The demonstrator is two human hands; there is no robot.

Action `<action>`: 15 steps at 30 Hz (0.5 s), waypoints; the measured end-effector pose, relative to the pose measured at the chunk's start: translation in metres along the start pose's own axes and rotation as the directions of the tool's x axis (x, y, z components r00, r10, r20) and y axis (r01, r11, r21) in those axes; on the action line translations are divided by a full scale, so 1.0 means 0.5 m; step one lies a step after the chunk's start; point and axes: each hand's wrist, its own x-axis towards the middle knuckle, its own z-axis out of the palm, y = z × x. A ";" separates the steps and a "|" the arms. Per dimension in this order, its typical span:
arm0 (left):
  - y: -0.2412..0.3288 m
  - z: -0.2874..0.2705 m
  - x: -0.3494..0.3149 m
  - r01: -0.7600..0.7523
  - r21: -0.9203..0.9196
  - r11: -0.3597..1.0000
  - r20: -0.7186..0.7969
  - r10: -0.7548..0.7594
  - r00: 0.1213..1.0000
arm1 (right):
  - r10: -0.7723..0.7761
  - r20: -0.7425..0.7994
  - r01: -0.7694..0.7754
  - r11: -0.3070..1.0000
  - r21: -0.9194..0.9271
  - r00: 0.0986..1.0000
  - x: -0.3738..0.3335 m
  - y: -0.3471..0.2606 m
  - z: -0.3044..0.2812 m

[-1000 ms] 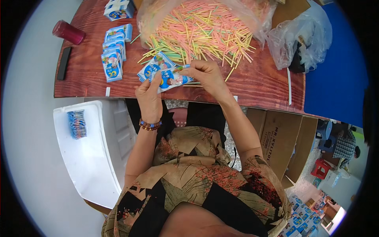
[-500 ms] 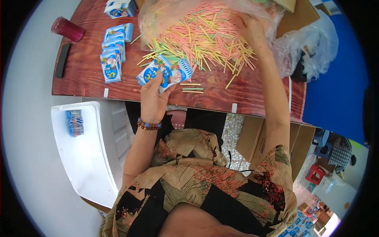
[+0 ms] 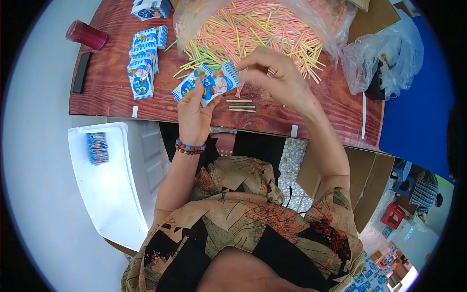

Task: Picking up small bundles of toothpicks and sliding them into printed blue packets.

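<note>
My left hand (image 3: pixel 193 109) grips several blue-and-white printed packets (image 3: pixel 214 86), fanned out above the table's near edge. My right hand (image 3: pixel 279 78) is curled at the packets' right end, its fingertips close to the striped edge; whatever they pinch is too small to make out. Behind both hands spreads a heap of thin pink, yellow and green sticks (image 3: pixel 262 29), lying on and inside a clear plastic bag (image 3: pixel 187 24). A few loose sticks (image 3: pixel 242 106) lie side by side below the right fingertips.
Overlapping packets (image 3: pixel 141 78) lie at left, with a packet stack (image 3: pixel 151 9) behind. A red cup (image 3: pixel 87 35) and black bar (image 3: pixel 81 73) are at the table's left. A white foam box (image 3: pixel 109 194) holds packets below. Crumpled plastic (image 3: pixel 401 58) lies right; a person (image 3: pixel 425 192) is farther off.
My right hand has come from the far right part of the stick heap, back and left to the packets' end. The left hand keeps its hold on the packets.
</note>
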 end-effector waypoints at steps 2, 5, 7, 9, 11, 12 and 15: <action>0.005 0.009 -0.005 -0.004 -0.006 1.000 -0.005 0.003 1.000 | 0.043 0.102 -0.034 0.996 -0.088 0.994 -0.009 -0.009 0.020; 0.009 0.000 -0.010 -0.019 0.012 1.000 -0.007 0.019 1.000 | 0.039 0.199 -0.025 0.997 -0.072 0.979 -0.006 0.014 0.042; 0.010 -0.015 -0.013 -0.036 0.015 0.999 -0.008 0.036 0.999 | -0.082 0.236 0.128 0.974 -0.187 0.968 -0.002 0.026 0.053; 0.011 -0.015 -0.013 -0.040 0.043 0.998 -0.029 0.041 0.999 | 0.053 0.243 -0.014 0.987 -0.160 0.969 -0.002 0.027 0.054; 0.012 -0.013 -0.015 -0.055 0.076 0.996 -0.058 0.060 0.997 | 0.174 0.262 -0.145 0.982 -0.125 0.949 -0.002 0.020 0.056; 0.010 -0.008 -0.015 -0.066 0.074 0.995 -0.080 0.071 0.994 | 0.158 0.290 -0.108 0.977 -0.182 0.944 -0.005 0.007 0.055; 0.008 -0.007 -0.014 -0.073 0.076 0.994 -0.047 0.077 0.996 | 0.194 0.369 -0.184 0.981 -0.064 0.909 -0.006 0.004 0.050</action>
